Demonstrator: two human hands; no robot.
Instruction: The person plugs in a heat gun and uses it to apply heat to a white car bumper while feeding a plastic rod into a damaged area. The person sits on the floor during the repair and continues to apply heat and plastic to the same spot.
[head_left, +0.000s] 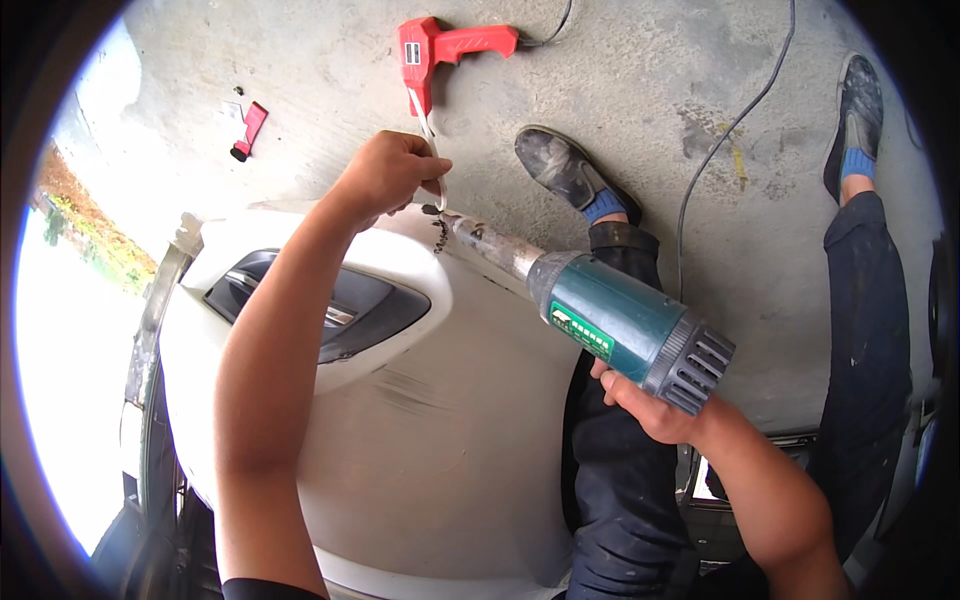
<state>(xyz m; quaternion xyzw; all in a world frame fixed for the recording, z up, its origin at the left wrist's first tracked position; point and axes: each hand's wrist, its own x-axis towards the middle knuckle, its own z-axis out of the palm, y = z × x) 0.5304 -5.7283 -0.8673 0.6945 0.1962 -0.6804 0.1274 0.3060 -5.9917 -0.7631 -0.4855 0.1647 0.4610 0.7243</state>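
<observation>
Floor: grey concrete (620, 70) beyond and right of the white bumper (450, 480); glare washes out the area to its left.
Left grip (390, 172): pinched closed on a thin white strip (428, 130) at the bumper's far edge; some fingers hidden, strip's upper end overlapping a red tool, contact unclear.
Right grip (655, 412): closed on the teal heat gun (620, 310) over the bumper's right side; the gun hides most fingers.
Nozzle (490, 243): tip just beside dark ragged marks (440, 236) on the bumper's far edge.
Left forearm (265, 380): blocks part of the bumper's dark recess (385, 310).
Red tool (440, 45): beyond the bumper, cord cut off above.
Trouser leg (620, 480): right of the bumper.
</observation>
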